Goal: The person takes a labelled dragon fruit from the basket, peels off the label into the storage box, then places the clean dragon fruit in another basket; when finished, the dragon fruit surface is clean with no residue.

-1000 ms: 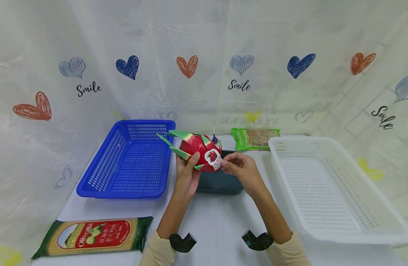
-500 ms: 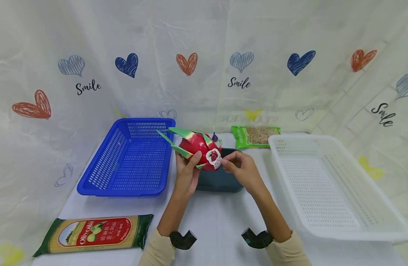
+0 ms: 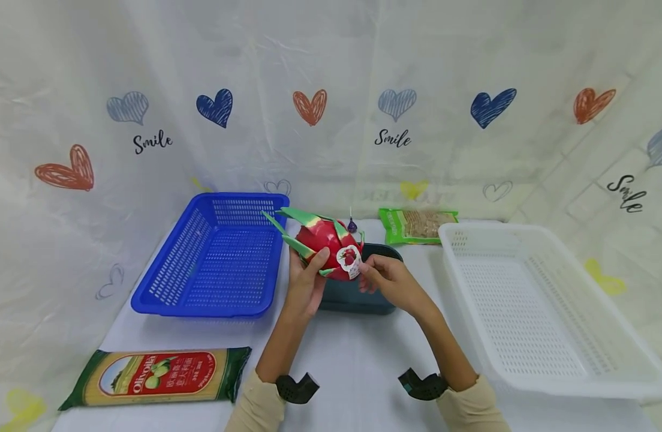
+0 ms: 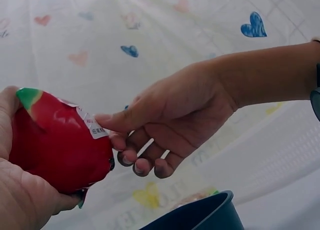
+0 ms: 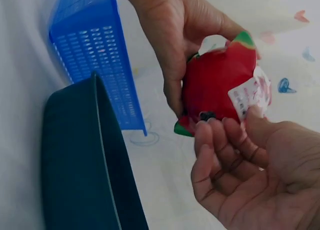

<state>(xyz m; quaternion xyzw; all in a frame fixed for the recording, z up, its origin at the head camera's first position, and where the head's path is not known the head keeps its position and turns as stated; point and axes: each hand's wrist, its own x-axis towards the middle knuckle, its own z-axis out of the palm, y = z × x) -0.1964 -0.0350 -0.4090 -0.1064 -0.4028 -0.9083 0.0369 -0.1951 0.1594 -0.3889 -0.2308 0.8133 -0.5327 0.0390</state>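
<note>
A red dragon fruit (image 3: 325, 243) with green leaf tips is held above the table, its leafy end pointing left. My left hand (image 3: 305, 282) grips it from below and behind, thumb across the near side. On its right end sits a white sticker (image 3: 349, 259) with a fruit picture and print. My right hand (image 3: 393, 281) is at the sticker's lower edge. In the left wrist view its thumb lies on the label (image 4: 95, 126), index fingertip close beneath. The right wrist view shows the other fingers (image 5: 227, 152) curled by the fruit's end.
A dark teal bin (image 3: 358, 300) stands below the fruit. The blue basket (image 3: 212, 264) is at left, the white basket (image 3: 530, 306) at right. A spaghetti pack (image 3: 158, 378) lies front left; a green-edged bag (image 3: 417, 225) and a small purple lollipop-like item (image 3: 352, 225) lie behind.
The right hand's fingers have shifted slightly lower and spread a little at the sticker's edge. The left hand still holds the dragon fruit much as before. The head view has shifted slightly.
</note>
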